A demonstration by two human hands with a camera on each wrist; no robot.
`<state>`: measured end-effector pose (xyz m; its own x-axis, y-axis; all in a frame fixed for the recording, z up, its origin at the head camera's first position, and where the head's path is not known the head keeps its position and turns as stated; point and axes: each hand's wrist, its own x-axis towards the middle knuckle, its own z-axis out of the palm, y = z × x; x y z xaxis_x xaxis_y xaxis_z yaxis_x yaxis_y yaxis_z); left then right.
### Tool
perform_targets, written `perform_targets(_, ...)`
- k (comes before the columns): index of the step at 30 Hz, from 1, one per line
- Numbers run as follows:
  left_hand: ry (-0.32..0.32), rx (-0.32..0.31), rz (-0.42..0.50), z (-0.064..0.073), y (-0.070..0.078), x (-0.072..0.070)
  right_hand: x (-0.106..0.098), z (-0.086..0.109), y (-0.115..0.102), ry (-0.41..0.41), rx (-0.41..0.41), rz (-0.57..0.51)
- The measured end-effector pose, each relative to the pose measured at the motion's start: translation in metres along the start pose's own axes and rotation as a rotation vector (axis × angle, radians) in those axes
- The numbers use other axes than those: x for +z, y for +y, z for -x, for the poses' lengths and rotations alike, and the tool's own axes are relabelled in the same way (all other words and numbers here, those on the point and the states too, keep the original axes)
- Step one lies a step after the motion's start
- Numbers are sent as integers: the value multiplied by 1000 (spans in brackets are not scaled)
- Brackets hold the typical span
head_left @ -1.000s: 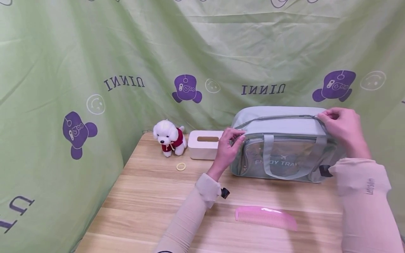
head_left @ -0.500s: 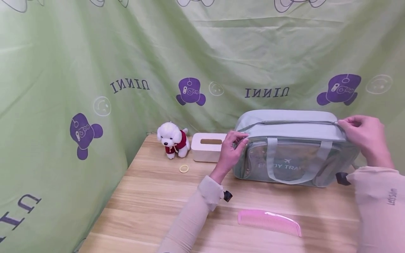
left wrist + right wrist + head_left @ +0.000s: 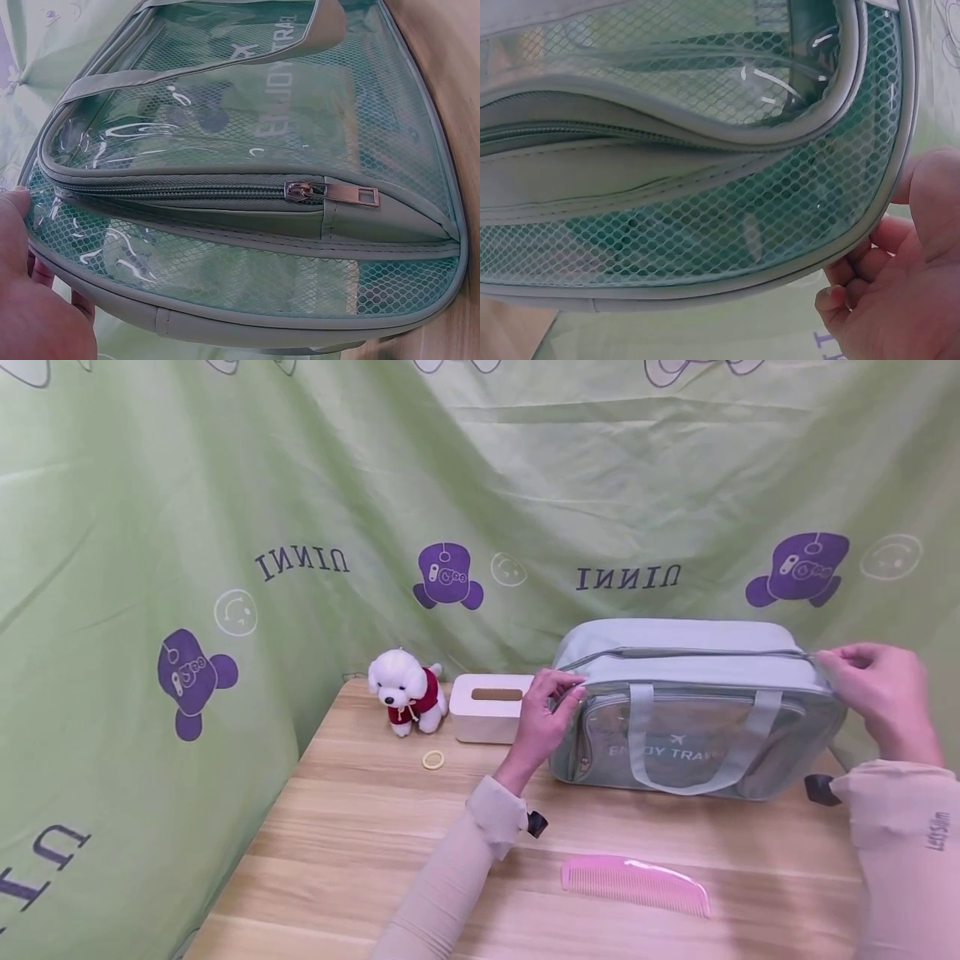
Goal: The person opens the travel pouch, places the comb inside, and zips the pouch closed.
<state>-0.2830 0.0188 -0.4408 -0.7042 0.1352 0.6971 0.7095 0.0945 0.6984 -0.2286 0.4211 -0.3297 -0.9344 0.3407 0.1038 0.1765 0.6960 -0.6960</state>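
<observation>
An oblong pale-green bag with a clear plastic front point(image 3: 693, 720) stands at three o'clock on the wood-grain table point(image 3: 360, 860). Left hand point(image 3: 543, 717) pinches its ten-o'clock corner; right hand point(image 3: 883, 695) pinches its two-o'clock corner.

Far side of bench point(image 3: 337, 860): tissue box point(image 3: 486, 726) btwn plush dog point(image 3: 407, 693), left, & travel bag point(image 3: 693, 710), right; ring point(image 3: 432, 767) nearer, comb point(image 3: 634, 883) nearest.

Room between bag point(image 3: 678, 739) and comb point(image 3: 636, 878); left sleeve point(image 3: 453, 877) beside.
</observation>
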Motion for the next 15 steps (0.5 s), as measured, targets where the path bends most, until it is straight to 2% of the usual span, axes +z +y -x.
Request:
perform_targets(11, -13, -22, -2, 0, 3, -1, -1, 1, 11, -22, 30, -37)
perform_targets(15, 2, -9, 1, 0, 3, 0, 0, 1, 17, -21, 43, -68)
